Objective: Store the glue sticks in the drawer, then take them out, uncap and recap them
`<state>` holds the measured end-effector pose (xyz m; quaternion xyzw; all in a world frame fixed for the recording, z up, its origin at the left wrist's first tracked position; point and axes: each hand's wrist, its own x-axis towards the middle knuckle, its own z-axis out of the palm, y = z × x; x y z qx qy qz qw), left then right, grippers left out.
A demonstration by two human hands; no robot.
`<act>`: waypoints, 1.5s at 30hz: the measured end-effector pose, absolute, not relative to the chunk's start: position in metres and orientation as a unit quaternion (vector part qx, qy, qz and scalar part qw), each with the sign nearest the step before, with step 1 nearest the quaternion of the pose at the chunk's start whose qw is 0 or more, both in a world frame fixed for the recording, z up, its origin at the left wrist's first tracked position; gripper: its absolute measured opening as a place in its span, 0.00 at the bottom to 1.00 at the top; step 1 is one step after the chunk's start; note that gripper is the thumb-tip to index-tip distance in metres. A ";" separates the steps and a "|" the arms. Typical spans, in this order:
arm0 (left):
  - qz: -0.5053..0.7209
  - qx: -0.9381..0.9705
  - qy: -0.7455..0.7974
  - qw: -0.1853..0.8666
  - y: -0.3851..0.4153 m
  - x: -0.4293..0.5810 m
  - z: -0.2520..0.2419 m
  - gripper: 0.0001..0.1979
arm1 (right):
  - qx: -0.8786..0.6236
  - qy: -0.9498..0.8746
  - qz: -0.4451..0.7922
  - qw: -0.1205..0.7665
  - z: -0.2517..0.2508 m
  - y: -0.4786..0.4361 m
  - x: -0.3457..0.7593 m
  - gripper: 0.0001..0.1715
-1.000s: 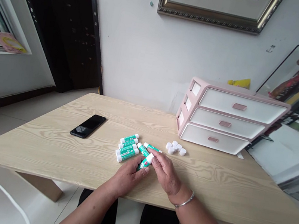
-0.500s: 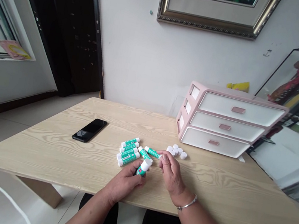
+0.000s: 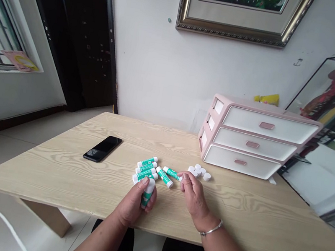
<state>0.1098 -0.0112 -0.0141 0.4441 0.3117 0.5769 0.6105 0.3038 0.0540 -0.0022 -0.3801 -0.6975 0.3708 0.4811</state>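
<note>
Upright in my left hand (image 3: 137, 200) is a green and white glue stick (image 3: 147, 193), with my fingers wrapped round it. My right hand (image 3: 192, 191) has its fingers curled at the white end of another glue stick (image 3: 171, 173) lying on the table; whether they grip it is hard to make out. Between the hands lies a slanted glue stick (image 3: 164, 177). Several more glue sticks (image 3: 146, 168) lie side by side just beyond my left hand, which partly covers the nearest. A cluster of white caps (image 3: 207, 176) sits beyond my right hand.
A black phone (image 3: 102, 148) lies on the left part of the wooden table (image 3: 62, 168). At the back right stands a pink and white drawer unit (image 3: 252, 144), with a yellow packet (image 3: 267, 99) behind its top. A white wall rises behind the table.
My left hand has moved left and turned with its glue stick, away from the slanted one, which now shows fully. My right hand has barely moved. The whole view has shifted slightly.
</note>
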 end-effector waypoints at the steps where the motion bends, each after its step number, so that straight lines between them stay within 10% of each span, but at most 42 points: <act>1: 0.578 0.439 0.313 0.612 -0.011 0.110 -0.013 0.33 | -0.382 -0.697 0.371 0.479 -0.002 0.054 0.304 0.22; 35: 0.576 0.386 0.311 0.650 -0.012 0.111 -0.009 0.24 | -0.411 -0.731 0.335 0.430 0.002 0.054 0.305 0.28; 45: 0.635 0.381 0.438 0.509 -0.024 0.100 0.017 0.31 | -0.412 -0.733 0.322 0.435 0.006 0.054 0.306 0.28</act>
